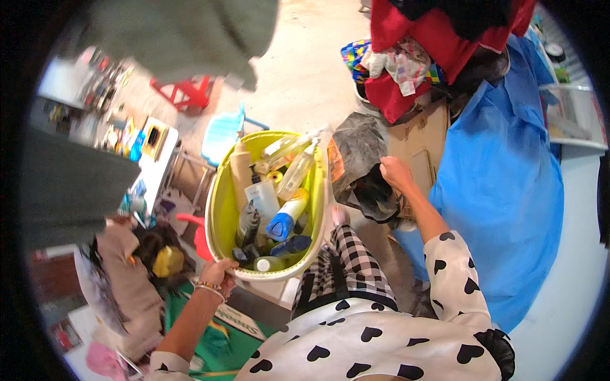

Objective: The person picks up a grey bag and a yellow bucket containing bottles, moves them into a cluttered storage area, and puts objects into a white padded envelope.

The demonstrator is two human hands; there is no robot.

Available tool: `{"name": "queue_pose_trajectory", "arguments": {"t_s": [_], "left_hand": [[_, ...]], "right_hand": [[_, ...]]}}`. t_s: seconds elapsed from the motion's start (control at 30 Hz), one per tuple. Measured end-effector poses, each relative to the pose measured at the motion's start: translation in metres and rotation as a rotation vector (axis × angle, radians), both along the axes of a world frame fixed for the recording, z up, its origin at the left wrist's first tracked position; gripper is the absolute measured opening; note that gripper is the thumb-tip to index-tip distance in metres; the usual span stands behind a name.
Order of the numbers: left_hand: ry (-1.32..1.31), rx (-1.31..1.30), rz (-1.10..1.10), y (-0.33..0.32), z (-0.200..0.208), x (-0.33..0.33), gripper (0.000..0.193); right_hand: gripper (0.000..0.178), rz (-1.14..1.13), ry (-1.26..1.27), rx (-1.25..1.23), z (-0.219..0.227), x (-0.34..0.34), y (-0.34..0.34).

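My left hand [218, 277] is closed on the near left rim of a yellow-green tub [216, 206]. Inside the tub lie several bottles: a beige one [241, 170], a clear pump bottle [297, 173], a pale blue-white one [263, 198] and a white one with a blue cap [289, 214]. Some bottles low in the tub are partly hidden by others. To the tub's right, my right hand [395, 173] grips the edge of a crumpled dark grey plastic bag [360, 159], which hangs with its dark opening toward me. What the bag holds cannot be made out.
A blue plastic sheet [502, 190] covers the right side beside flattened cardboard [416, 136]. Piled red clothes [426, 47] stand beyond. A light blue chair [222, 132] and a red stool [184, 93] are past the tub. Grey cloth [171, 38] hangs at upper left.
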State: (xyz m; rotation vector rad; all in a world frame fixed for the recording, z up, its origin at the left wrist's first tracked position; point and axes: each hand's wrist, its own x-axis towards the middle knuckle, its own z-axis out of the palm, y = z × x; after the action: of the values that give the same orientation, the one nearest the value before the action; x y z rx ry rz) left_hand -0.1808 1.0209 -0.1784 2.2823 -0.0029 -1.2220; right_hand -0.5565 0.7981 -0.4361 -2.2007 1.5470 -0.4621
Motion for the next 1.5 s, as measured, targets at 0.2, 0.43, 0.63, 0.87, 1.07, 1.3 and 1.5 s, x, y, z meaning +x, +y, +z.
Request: {"name": "queue_pose_trajectory", "arguments": {"t_s": [0.2,0.43,0.63,0.87,1.07,1.3,1.5], "left_hand": [[0.055,0.183,0.034,-0.046,0.028,-0.016,0.013],[0.258,0.091,0.088,-0.117,0.034,0.053,0.020],[0.361,0.085,0.085,-0.259,0.067,0.072,0.016],[0.370,0.153,0.049,-0.410,0.039,0.130,0.010],[0.306,0.032,0.134,-0.517,0.028,0.198,0.009],[0.232,0.045,0.254,-0.633,0.021,0.314,0.008],[0.294,-0.026,0.539,-0.744,-0.002,0.399,0.012]], "right_hand": [[0.016,0.028,0.071,0.131,0.000,-0.025,-0.060],[0.018,-0.020,0.150,0.149,0.029,0.035,-0.156],[0.016,-0.053,0.097,0.203,0.021,0.091,-0.246],[0.018,-0.174,0.123,0.229,-0.006,0.164,-0.397],[0.018,-0.314,0.066,0.228,-0.002,0.225,-0.526],[0.019,-0.390,0.011,0.155,0.034,0.271,-0.692],[0.019,-0.392,0.029,0.132,0.046,0.293,-0.848]]}}
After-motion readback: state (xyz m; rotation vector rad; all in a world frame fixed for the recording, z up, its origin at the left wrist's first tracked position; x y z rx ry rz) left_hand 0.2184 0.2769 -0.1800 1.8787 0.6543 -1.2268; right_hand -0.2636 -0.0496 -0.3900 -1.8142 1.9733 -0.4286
